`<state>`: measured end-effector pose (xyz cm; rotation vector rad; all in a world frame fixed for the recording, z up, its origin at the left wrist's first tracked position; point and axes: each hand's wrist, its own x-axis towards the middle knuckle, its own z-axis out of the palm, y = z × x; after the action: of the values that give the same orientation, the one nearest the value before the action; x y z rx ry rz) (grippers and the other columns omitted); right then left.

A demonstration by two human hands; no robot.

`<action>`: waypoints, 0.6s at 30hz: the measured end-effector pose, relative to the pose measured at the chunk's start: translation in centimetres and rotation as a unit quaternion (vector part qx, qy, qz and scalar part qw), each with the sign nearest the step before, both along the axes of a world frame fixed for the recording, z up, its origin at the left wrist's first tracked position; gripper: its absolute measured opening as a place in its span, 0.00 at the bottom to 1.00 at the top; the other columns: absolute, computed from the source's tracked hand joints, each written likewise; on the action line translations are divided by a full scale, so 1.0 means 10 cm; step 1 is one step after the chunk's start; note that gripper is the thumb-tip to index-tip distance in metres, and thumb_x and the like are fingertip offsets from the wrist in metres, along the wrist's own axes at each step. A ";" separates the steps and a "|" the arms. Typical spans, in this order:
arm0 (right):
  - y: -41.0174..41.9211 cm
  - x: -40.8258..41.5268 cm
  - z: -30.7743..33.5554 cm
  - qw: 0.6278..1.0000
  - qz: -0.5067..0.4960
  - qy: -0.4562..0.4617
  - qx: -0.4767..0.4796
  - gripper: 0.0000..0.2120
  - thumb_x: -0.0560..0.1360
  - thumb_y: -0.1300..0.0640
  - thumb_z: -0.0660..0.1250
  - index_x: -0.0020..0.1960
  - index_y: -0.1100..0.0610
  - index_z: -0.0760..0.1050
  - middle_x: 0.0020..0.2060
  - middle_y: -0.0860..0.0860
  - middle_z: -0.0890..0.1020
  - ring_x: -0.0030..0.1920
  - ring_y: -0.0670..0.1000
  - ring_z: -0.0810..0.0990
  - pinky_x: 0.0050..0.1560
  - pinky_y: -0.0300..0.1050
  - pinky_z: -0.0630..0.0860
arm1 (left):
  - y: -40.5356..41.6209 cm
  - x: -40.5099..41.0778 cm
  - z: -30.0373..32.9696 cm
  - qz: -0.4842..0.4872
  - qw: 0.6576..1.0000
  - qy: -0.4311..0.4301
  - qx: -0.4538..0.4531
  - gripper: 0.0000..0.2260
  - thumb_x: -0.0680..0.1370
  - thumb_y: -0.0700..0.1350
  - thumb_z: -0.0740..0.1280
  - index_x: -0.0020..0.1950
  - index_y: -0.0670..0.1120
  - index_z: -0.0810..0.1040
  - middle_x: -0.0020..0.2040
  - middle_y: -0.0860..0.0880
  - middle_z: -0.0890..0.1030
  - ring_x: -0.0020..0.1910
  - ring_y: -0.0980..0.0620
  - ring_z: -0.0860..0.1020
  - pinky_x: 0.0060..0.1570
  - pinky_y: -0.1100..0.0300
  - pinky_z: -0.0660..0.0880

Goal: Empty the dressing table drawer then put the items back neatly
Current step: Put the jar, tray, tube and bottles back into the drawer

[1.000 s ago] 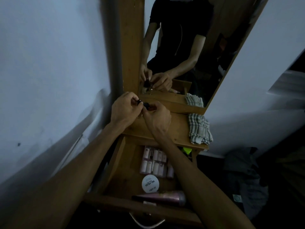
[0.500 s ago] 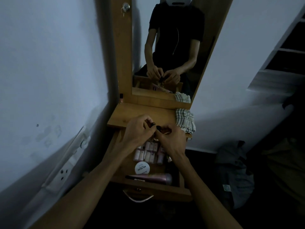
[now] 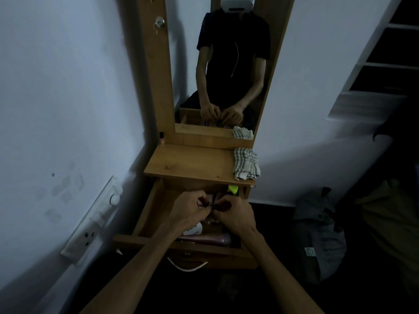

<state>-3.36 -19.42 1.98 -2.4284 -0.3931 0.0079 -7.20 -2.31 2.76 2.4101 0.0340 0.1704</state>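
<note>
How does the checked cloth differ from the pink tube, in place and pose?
The checked cloth lies crumpled on the dressing table top, at its right edge; the pink tube lies flat on its side in the open drawer, along the front wall. The cloth is in full view; the tube is partly hidden by the forearms. Neither is being held.

We see a checked cloth (image 3: 246, 163) bunched at the right end of the wooden surface (image 3: 192, 164), its edge hanging over the side. Behind it rises a tall mirror (image 3: 223, 64) in a wooden frame, with a lock and key (image 3: 159, 22) on the left upright. A white switch and socket panel (image 3: 90, 223) sits on the left wall. A dark bag (image 3: 319, 236) lies on the floor to the right, below white shelves (image 3: 374, 64).
</note>
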 end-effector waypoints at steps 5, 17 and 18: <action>-0.02 -0.03 -0.04 0.998 0.024 -0.016 -0.050 0.08 0.69 0.46 0.75 0.44 0.49 0.83 0.39 0.45 0.84 0.35 0.42 0.75 0.31 0.32 0.64 | 0.01 -0.01 -0.15 -0.003 1.000 0.020 0.004 0.06 0.73 0.49 0.73 0.48 0.51 0.83 0.42 0.59 0.81 0.40 0.62 0.78 0.41 0.60 0.78; -0.05 0.05 -0.19 0.990 0.033 -0.055 -0.126 0.15 0.65 0.43 0.71 0.43 0.52 0.85 0.45 0.52 0.81 0.46 0.52 0.79 0.39 0.40 0.66 | -0.04 -0.02 -0.22 0.003 0.999 0.017 -0.040 0.04 0.73 0.49 0.74 0.46 0.51 0.83 0.40 0.55 0.83 0.35 0.58 0.80 0.37 0.59 0.78; -0.05 0.05 -0.21 0.989 0.032 -0.053 -0.132 0.16 0.65 0.42 0.69 0.43 0.52 0.85 0.44 0.53 0.80 0.46 0.52 0.78 0.39 0.40 0.66 | -0.03 -0.03 -0.23 0.003 0.999 0.019 -0.039 0.04 0.73 0.50 0.74 0.46 0.51 0.83 0.39 0.54 0.84 0.34 0.58 0.80 0.36 0.58 0.78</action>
<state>-2.83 -19.95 -0.11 -2.6838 -0.5475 -0.0428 -7.47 -2.62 0.46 2.3356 0.0636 0.1247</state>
